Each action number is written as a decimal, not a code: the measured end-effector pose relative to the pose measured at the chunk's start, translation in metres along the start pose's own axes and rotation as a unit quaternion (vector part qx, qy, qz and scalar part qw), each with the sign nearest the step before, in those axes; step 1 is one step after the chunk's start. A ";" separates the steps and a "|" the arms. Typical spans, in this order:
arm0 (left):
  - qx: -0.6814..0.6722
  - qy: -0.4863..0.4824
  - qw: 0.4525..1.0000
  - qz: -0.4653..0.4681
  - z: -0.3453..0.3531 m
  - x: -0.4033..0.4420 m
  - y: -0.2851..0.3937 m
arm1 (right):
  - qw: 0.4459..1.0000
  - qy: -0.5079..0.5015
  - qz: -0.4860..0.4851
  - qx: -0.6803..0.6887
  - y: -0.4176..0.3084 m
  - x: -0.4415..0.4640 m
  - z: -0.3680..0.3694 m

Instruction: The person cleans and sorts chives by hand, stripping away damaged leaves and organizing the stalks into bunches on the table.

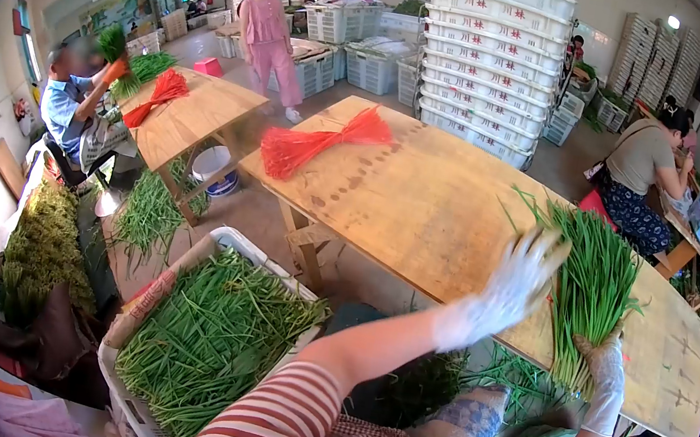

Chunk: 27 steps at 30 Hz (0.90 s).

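A thick bunch of long green chives [588, 288] lies across the right part of the wooden table [435, 200]. My right hand [604, 361], in a pale work glove with dirty fingers, grips the bunch near its lower end. Just left of the bunch, my left hand [516, 277] hangs over the table in a whitish glove. Its fingers are stretched out and blurred by motion, with nothing visible in them. Farther left on the same table lies a bundle of red plastic ties [323, 143], pinched in the middle.
A white crate [125, 380] full of loose greens stands at my left. Behind the table rises a tall stack of white crates [490, 67]. A person [81, 98] at another table [188, 115] holds greens; a person in pink [271, 32] stands beyond. Another person [651, 166] sits at right.
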State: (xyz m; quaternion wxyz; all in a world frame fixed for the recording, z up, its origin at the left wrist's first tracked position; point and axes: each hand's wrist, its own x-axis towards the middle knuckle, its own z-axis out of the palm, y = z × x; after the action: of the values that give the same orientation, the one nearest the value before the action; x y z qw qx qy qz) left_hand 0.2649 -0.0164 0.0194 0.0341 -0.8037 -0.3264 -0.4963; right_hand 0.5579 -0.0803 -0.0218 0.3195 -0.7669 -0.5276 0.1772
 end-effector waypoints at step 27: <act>0.119 -0.144 0.953 -0.237 -0.172 -0.268 -0.047 | 0.974 0.029 -0.223 0.021 -0.105 -0.161 0.087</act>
State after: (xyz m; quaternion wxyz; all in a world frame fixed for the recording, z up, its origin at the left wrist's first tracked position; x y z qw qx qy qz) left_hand 0.0266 -0.1762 -0.1263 -0.0366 -0.7563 -0.5654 -0.3271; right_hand 0.3705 -0.1769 -0.0247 0.3821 -0.6279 -0.6721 0.0895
